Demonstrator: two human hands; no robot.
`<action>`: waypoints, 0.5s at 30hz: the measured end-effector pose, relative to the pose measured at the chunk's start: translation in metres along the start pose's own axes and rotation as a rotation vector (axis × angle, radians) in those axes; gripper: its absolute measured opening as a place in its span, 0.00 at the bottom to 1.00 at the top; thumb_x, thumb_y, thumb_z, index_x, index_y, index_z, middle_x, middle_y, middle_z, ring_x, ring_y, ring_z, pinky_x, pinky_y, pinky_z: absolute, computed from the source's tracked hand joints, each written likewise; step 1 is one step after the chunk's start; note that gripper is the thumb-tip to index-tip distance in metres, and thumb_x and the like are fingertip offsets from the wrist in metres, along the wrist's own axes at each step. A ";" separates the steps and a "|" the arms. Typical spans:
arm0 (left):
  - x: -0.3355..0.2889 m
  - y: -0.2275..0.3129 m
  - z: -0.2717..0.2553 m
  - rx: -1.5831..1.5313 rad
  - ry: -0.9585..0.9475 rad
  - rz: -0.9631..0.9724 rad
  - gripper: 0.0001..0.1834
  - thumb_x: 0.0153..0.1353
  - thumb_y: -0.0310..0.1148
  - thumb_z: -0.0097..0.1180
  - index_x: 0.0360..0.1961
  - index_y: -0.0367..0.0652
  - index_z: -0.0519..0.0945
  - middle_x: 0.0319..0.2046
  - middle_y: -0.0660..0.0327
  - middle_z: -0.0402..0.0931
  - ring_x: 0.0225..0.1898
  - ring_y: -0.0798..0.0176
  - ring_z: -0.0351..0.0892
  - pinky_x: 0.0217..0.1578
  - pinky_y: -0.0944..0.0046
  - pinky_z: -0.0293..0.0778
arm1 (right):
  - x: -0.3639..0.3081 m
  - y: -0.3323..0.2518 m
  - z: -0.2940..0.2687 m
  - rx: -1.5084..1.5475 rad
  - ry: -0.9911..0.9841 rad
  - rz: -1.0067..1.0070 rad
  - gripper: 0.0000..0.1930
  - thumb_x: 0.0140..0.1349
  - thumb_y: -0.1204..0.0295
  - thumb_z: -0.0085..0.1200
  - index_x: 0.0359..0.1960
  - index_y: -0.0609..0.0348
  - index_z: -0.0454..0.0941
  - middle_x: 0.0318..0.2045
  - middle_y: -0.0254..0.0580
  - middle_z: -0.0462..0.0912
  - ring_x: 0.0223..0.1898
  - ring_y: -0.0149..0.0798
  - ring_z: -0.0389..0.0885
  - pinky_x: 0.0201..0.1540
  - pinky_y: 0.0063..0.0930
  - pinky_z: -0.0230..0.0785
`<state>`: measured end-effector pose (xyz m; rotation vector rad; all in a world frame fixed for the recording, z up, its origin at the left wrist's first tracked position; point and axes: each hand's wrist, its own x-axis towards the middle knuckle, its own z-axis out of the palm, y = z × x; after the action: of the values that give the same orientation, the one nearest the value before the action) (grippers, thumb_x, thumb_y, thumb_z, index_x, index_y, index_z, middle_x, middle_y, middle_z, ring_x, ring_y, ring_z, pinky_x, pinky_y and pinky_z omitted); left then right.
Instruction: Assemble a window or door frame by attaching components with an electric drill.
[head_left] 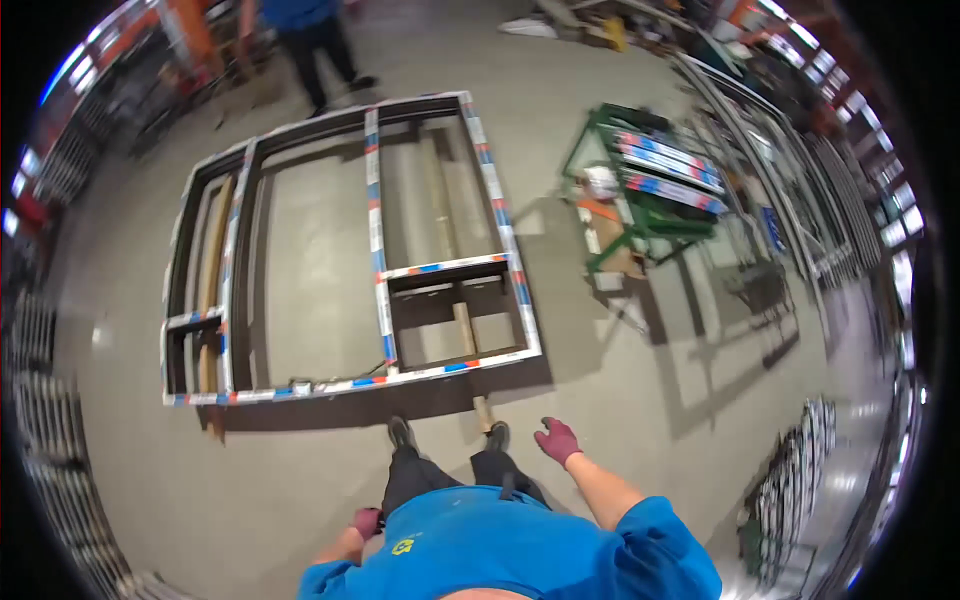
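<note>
My right hand (557, 441), in a maroon glove, hangs empty beside my right leg with its fingers apart. Low by my left hip, my left hand (368, 522) wears the same kind of glove and looks curled closed. Something small and dark shows at its fingers, too little to name. In front of my feet a large window frame (376, 205), covered in white, red and blue protective film, lies raised off the floor on wooden battens (463, 328). A small dark item (302, 387) rests on its near rail. Neither hand touches the frame.
A green metal stand (612, 236) holding film-wrapped profiles is to the right. Beyond the frame stands another person (310, 50). Racks of profiles (800, 470) line the right side, and more stacks (50, 430) run along the left. One batten end (484, 415) sticks out by my right shoe.
</note>
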<state>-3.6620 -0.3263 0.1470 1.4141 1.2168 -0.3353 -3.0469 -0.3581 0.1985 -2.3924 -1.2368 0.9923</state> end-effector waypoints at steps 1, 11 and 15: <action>0.025 0.044 0.012 -0.281 0.086 -0.236 0.15 0.70 0.43 0.59 0.47 0.42 0.84 0.33 0.59 0.84 0.30 0.58 0.84 0.29 0.56 0.81 | -0.026 0.064 -0.038 0.019 0.059 0.055 0.28 0.63 0.56 0.59 0.61 0.58 0.79 0.53 0.57 0.86 0.56 0.59 0.83 0.60 0.47 0.76; 0.236 0.394 0.051 0.150 0.117 -0.009 0.17 0.68 0.41 0.64 0.35 0.34 0.83 0.23 0.54 0.80 0.19 0.55 0.80 0.18 0.53 0.73 | -0.447 0.452 -0.079 0.032 -0.285 0.995 0.18 0.69 0.61 0.50 0.51 0.49 0.89 0.55 0.55 0.86 0.61 0.57 0.82 0.69 0.48 0.70; 0.276 0.591 0.238 0.318 0.212 0.083 0.11 0.56 0.31 0.63 0.33 0.31 0.83 0.27 0.49 0.84 0.27 0.51 0.86 0.27 0.49 0.79 | -0.558 0.529 -0.052 0.096 -0.483 0.746 0.21 0.74 0.61 0.45 0.63 0.50 0.80 0.64 0.50 0.80 0.65 0.49 0.80 0.66 0.44 0.73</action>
<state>-2.9716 -0.2697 0.1942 1.8065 1.3113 -0.3385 -2.9109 -1.1166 0.2152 -2.6599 -0.3362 1.8678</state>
